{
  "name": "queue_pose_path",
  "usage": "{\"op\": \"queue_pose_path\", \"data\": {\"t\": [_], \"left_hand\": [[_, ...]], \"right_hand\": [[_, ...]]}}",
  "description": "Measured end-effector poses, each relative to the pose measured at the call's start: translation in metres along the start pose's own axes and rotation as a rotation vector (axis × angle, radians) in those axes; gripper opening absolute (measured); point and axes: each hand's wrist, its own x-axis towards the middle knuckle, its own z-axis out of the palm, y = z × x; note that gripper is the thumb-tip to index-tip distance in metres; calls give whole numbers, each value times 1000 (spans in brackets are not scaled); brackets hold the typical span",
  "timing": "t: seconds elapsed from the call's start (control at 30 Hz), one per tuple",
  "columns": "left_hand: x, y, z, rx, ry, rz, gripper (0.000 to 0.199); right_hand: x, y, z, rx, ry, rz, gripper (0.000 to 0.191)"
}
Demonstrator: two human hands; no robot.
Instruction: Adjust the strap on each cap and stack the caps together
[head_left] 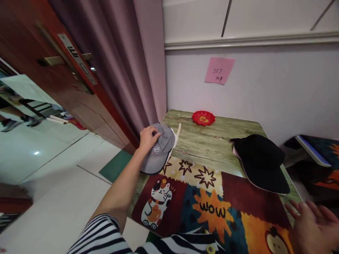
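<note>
One pinch joined left hand (148,138) to grey cap (163,143), mid-frame. Right hand (310,223), lower right, spread empty below black cap (261,158).

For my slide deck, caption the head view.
Left hand on a gray cap, right hand open near a black cap.

Pale wall (270,88), pink note (219,71) stuck on, white panels (196,17) above. Mauve curtain (132,53) beside reddish-brown door (92,113), metal handle (54,61). Glossy light floor tiles (66,197), bright reflection (36,153). Greenish wood-grain tabletop (206,139) by wall.
</note>
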Motion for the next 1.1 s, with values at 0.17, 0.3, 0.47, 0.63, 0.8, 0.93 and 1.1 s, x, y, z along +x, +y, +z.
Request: {"op": "queue_pose_path", "data": {"t": [0.17, 0.3, 0.47, 0.63, 0.8, 0.93, 1.1], "left_hand": [[-10, 22, -35, -62, 99, 123, 14], [-17, 72, -78, -137, 89, 285, 13], [-38, 160, -121, -335, 61, 492, 15], [-56, 196, -129, -623, -275, 588, 23], [-54, 174, -64, -1077, -473, 290, 50], [-57, 175, -3, -1124, -917, -88, 66], [-38, 213, 2, -1191, -957, 22, 47]], "right_hand": [[-38, -63, 45, -101, -222, -178, 49], [-64, -103, 88, -74, -628, -159, 46], [-92, -137, 156, 38, -1124, 81, 64], [-86, -171, 178, 278, -1334, 448, 54], [-74, -187, 158, 256, -1348, 563, 44], [-74, -178, 161, 270, -1349, 590, 40], [-53, -189, 174, 194, -1318, 296, 40]]}}
